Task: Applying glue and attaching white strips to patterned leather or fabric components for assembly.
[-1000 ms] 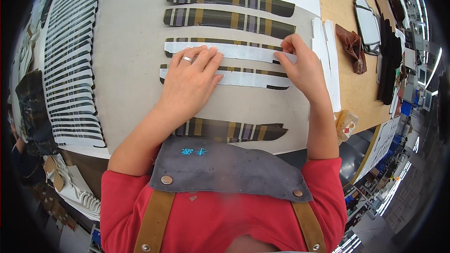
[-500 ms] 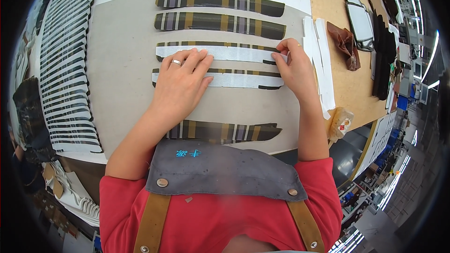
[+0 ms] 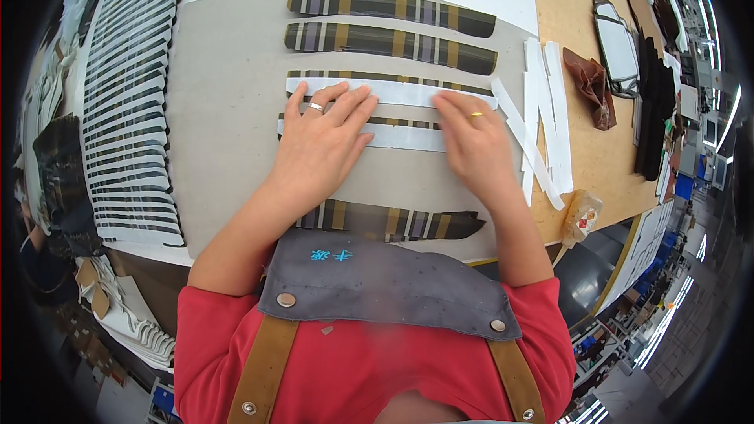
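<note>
Plaid fabric pieces in dark green, mustard and grey lie crosswise on a grey mat (image 3: 228, 110). The third plaid piece (image 3: 377, 77) from the far side carries a white strip (image 3: 404, 94) along its near part. My left hand (image 3: 322, 137) lies open over it, fingers spread, holding it flat and reaching over the fourth piece's white strip (image 3: 400, 137). At the upper strip's right part, my right hand (image 3: 475, 137) has curled fingers touching it, slightly blurred. Whether anything is pinched there is hidden. That hand also covers the lower piece's right end.
Two plaid pieces (image 3: 385, 41) lie beyond; another plaid piece (image 3: 361, 220) sits by my apron. Loose white strips (image 3: 556, 110), one slanted, lie right of the mat. Further right are brown leather (image 3: 591, 82) and a glue bottle (image 3: 581, 216). Overlapping striped pieces (image 3: 129, 110) line the left.
My right hand has moved left along the upper strip from its right end. A narrow white strip now lies slanted beside the other loose strips. The whole view has shifted slightly.
</note>
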Action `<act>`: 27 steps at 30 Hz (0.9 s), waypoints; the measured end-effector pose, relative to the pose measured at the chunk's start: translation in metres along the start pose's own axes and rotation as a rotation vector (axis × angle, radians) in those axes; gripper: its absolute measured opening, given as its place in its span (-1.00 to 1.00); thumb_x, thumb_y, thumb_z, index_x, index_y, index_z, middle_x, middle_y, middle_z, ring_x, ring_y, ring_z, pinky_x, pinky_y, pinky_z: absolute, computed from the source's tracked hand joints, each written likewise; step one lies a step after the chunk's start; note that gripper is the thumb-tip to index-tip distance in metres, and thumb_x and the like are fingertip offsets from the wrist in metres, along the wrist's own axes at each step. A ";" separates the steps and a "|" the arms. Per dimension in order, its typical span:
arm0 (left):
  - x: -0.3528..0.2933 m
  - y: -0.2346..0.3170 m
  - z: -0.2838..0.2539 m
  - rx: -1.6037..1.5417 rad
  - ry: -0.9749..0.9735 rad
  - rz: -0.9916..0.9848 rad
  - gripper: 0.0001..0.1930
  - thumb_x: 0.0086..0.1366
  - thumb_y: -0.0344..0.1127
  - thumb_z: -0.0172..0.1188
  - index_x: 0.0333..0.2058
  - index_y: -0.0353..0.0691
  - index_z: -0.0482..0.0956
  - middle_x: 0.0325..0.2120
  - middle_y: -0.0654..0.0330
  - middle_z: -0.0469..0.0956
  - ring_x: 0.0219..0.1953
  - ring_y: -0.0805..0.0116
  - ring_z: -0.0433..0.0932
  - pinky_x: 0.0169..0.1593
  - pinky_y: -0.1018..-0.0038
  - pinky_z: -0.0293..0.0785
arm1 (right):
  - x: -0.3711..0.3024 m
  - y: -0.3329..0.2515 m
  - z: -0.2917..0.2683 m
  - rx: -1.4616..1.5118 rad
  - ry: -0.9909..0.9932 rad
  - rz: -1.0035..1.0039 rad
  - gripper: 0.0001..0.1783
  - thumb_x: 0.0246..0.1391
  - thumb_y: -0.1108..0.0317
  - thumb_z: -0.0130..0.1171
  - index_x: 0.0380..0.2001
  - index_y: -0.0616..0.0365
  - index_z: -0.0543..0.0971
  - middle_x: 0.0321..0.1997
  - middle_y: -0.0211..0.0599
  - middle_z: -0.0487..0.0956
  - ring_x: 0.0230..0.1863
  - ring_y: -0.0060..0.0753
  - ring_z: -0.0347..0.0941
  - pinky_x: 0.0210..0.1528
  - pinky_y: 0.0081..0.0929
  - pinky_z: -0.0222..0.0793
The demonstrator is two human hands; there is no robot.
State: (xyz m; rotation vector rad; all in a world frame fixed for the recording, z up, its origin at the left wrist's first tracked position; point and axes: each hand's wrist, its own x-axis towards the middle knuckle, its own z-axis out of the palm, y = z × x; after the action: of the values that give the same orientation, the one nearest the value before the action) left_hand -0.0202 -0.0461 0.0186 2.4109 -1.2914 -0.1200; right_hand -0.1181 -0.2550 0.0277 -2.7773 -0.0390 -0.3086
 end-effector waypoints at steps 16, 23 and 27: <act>0.005 -0.038 -0.052 -0.699 0.418 -0.354 -0.83 0.31 -0.36 0.01 -0.24 -0.32 0.51 -0.31 0.21 0.50 -0.28 0.43 0.48 -0.12 0.55 0.36 | -0.041 0.080 -0.038 0.106 0.027 0.549 -0.70 -0.05 0.52 0.15 -0.17 0.23 0.46 -0.31 -0.20 0.44 -0.25 -0.24 0.34 -0.15 -0.36 0.26; -0.002 -0.023 -0.040 -0.349 0.185 -0.213 -0.80 0.23 -0.37 0.07 -0.20 -0.29 0.51 -0.18 0.12 0.52 -0.18 0.22 0.50 -0.05 0.41 0.36 | -0.038 0.081 -0.035 -0.016 0.094 0.461 -0.77 -0.04 0.51 0.14 -0.24 0.22 0.46 -0.33 -0.22 0.43 -0.28 -0.25 0.33 -0.18 -0.36 0.26; -0.010 -0.009 -0.011 0.055 0.063 0.005 -0.66 0.20 -0.35 0.09 -0.03 -0.26 0.45 -0.03 0.13 0.46 0.04 0.15 0.38 0.12 0.27 0.23 | -0.039 0.079 -0.033 -0.012 0.133 0.441 -0.78 -0.02 0.51 0.12 -0.24 0.22 0.46 -0.30 -0.18 0.44 -0.23 -0.18 0.36 -0.18 -0.32 0.27</act>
State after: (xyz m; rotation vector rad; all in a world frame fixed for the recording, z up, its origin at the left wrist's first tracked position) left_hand -0.0162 -0.0301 0.0244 2.4370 -1.2886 -0.0068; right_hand -0.1576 -0.3399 0.0231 -2.6739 0.5985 -0.3741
